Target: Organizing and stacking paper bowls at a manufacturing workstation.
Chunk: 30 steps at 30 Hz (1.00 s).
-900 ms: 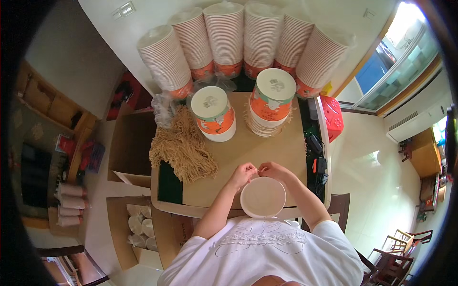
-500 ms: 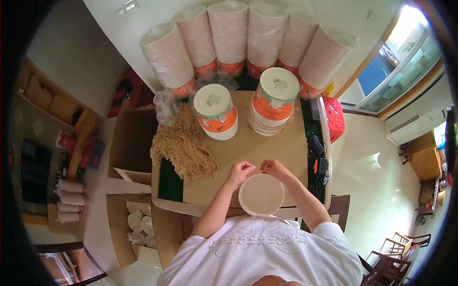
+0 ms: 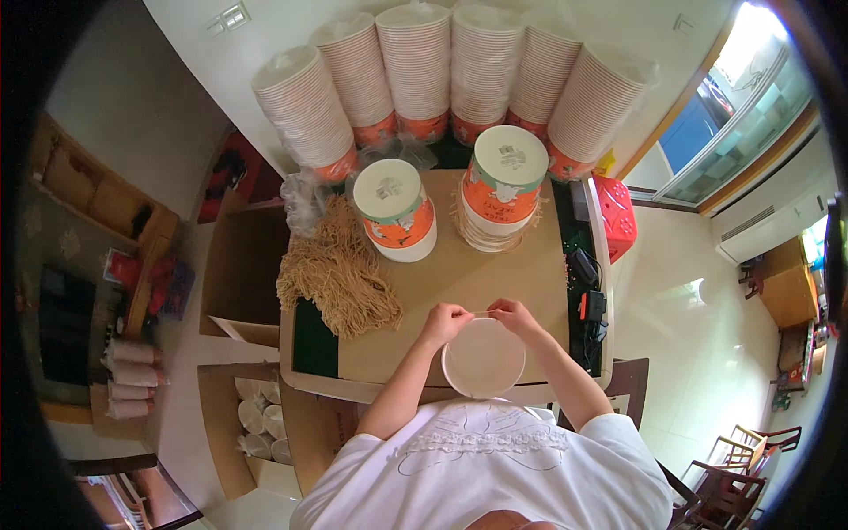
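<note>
Head view: your left hand (image 3: 449, 321) and right hand (image 3: 515, 316) are pinching a thin, straight cord (image 3: 481, 314). Nearer you, a white tub (image 3: 484, 359) is looking smooth and round.

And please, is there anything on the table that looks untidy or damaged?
I see no spill or damage. The heap of strings looks untidy: tangled on the left side of the table, with crumpled plastic behind it, unlike the neat stacks of buckets.

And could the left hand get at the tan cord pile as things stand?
Probably yes: the cord pile lies ahead and left of the left hand with nothing standing between, though that hand pinches a thin strand.
</note>
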Motion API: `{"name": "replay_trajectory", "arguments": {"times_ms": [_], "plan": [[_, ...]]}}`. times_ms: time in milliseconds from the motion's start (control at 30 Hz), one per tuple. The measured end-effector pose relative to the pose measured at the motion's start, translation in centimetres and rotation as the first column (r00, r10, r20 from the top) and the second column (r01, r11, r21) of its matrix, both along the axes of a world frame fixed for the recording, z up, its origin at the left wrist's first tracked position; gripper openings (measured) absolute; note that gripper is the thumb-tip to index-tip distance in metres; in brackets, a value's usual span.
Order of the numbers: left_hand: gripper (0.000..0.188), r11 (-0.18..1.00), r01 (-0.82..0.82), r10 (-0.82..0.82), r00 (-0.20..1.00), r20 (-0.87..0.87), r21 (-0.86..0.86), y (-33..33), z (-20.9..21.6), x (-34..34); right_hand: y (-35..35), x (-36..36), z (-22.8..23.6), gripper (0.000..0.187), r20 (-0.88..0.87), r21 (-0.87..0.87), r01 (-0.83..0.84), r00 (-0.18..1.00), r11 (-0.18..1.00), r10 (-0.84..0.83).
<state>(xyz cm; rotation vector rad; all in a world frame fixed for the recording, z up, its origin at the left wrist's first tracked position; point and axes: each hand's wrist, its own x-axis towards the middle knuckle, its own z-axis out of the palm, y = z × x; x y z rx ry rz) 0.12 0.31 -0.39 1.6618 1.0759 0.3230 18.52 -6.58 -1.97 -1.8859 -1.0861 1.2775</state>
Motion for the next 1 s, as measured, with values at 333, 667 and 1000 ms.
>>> {"name": "replay_trajectory", "arguments": {"times_ms": [333, 667, 1000], "plan": [[0.013, 0.973, -0.033, 0.038, 0.999, 0.018, -0.227, -2.4, -7.0, -3.7, -0.1, 1.5, -1.2, 0.015, -0.252, -0.215, -0.27, 0.944, 0.938, 0.214], [0.02, 0.674, -0.067, 0.077, 0.997, -0.02, -0.736, -5.4, -8.6, -8.5, -1.2, 2.0, -4.5, 0.023, -0.375, -0.494, -0.45, 0.882, 0.744, 0.285], [0.027, 0.816, 0.11, 0.007, 0.98, 0.2, -0.568, -4.1, -4.1, -5.7, -3.5, 4.7, -6.7, 0.049, -0.643, 0.114, -0.471, 0.636, 0.875, 0.426]]}}
